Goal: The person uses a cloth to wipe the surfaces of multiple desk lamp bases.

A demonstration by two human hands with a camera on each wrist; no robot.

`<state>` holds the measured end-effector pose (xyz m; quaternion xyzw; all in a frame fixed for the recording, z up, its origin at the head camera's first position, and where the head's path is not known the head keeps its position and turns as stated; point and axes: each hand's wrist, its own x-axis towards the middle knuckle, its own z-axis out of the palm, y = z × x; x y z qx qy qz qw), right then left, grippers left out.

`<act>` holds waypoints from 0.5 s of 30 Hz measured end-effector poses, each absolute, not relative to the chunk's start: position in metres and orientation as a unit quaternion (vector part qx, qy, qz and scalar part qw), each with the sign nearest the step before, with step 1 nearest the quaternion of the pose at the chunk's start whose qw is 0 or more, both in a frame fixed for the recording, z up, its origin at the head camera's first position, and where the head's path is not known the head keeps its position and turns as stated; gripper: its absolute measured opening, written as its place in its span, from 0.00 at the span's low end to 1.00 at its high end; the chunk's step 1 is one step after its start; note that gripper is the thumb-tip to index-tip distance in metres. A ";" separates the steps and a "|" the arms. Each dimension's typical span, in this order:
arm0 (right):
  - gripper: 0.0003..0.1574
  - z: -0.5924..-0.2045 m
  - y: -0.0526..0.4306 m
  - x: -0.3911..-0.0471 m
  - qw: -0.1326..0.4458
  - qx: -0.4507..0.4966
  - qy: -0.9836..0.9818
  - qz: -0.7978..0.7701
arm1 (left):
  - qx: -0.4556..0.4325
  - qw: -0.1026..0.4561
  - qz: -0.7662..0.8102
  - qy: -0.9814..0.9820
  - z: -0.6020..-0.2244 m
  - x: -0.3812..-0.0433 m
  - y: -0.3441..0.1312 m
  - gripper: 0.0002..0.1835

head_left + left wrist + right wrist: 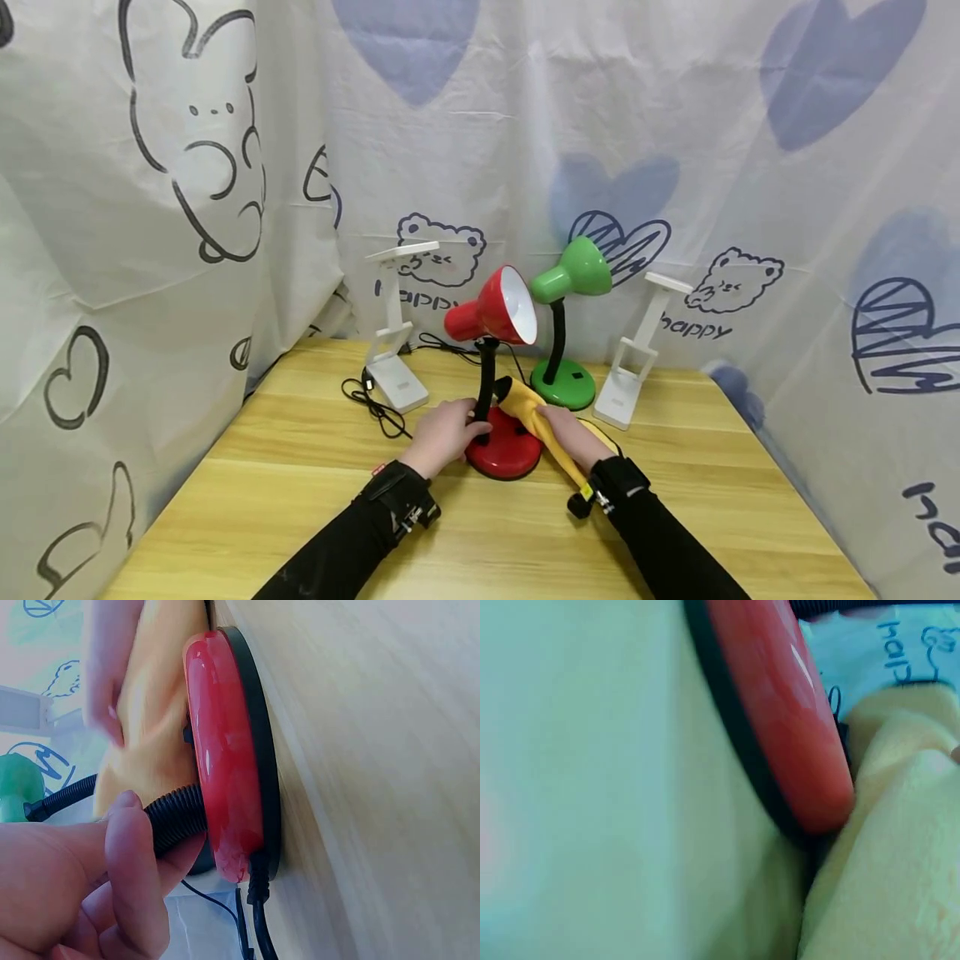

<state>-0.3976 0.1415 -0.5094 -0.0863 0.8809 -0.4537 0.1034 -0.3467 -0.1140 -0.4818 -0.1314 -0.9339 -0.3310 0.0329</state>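
Around the work, we are seeing a green lamp (558,329) standing behind the red lamp (487,367), to its right. A white lamp (393,312) is standing to the left, with a black cable (371,403) lying at its foot, and a second white lamp (651,321) is standing to the right. A printed curtain (525,125) is hanging behind them all. The red lamp is standing upright on the worktop (300,500), between the two hands, and its shade is facing right. Our left hand (444,435) is clamping its thumb and finger on the black neck (178,817), just above the base (225,750). Our right hand (573,437) is gripping the yellow cloth (528,408), which is covering part of the base's far right side from the head view. The left wrist view is showing a cord (262,922) leaving the base, which the head view is hiding. The right wrist view is catching the cloth close up against the base's edge; with that blur, we are only judging that they are probably touching.
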 end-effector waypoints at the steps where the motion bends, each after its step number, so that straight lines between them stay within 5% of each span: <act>1: 0.44 -0.509 0.145 -0.390 0.097 -0.091 0.882 -0.453 | -0.131 0.033 -0.333 -0.933 -0.482 -0.346 -0.114 0.13; 9: 0.34 -0.503 0.151 -0.331 0.063 -0.139 0.910 -0.386 | -0.127 0.035 -0.332 -0.934 -0.482 -0.346 -0.115 0.15; 15: 0.38 -0.498 0.146 -0.301 0.084 -0.203 0.928 -0.300 | -0.132 0.040 -0.327 -0.935 -0.482 -0.346 -0.112 0.17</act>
